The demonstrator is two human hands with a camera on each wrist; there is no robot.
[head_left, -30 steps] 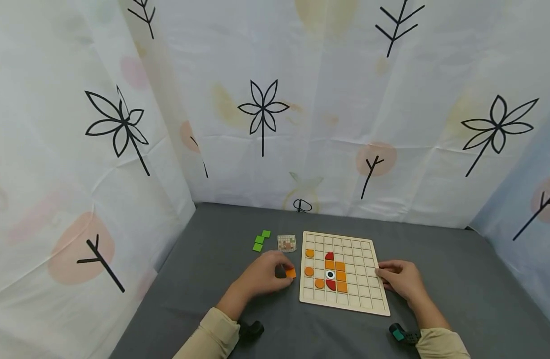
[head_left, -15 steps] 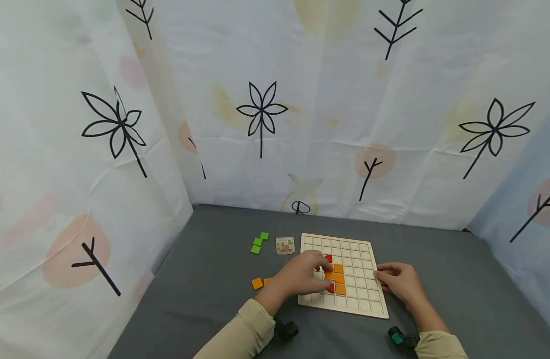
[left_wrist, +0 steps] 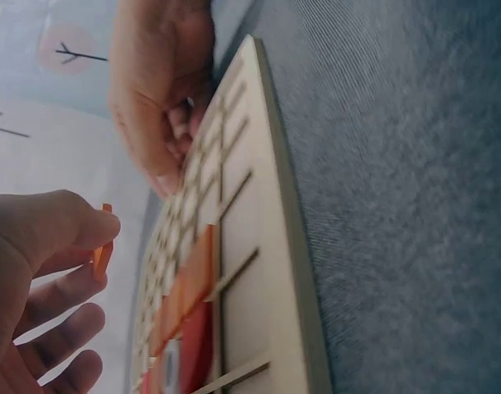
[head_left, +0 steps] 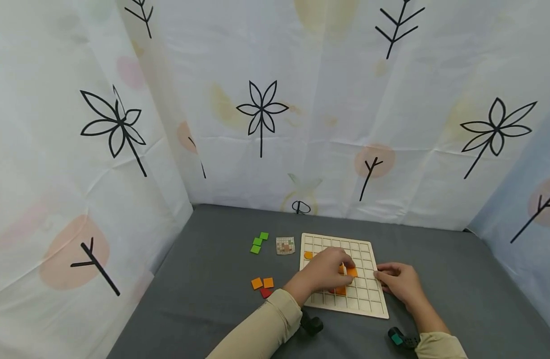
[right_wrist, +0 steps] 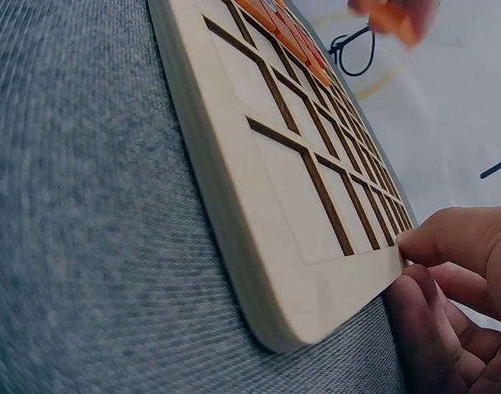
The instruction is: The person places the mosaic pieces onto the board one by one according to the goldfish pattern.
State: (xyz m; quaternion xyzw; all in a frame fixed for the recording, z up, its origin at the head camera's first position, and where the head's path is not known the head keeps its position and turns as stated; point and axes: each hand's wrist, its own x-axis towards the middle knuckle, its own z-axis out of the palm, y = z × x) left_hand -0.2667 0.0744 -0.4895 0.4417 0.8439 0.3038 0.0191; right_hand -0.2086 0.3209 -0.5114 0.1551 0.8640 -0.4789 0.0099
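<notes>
Over the middle of the wooden grid board [head_left: 365,301], my left hand [head_left: 325,269] pinches a square orange tile [left_wrist: 103,250] between thumb and forefinger. The held tile is a little above the board in the left wrist view. Below it lie seated orange tiles [left_wrist: 185,283], a red rounded piece [left_wrist: 199,345] and a white ringed piece [left_wrist: 171,365]. My left hand hides much of these pieces in the head view. At the board's right edge, my right hand [head_left: 402,283] grips the rim, its thumb on top and fingers against the side.
Left of the board lie two loose orange tiles [head_left: 268,282] and a red piece [head_left: 265,293]. Farther back are several green tiles [head_left: 257,242] and a small pattern card [head_left: 285,245]. A printed white curtain [head_left: 320,124] stands behind the grey tabletop [head_left: 212,279].
My left hand has carried the orange tile from left of the board to over its middle, moving right. My right hand has stayed at the board's edge.
</notes>
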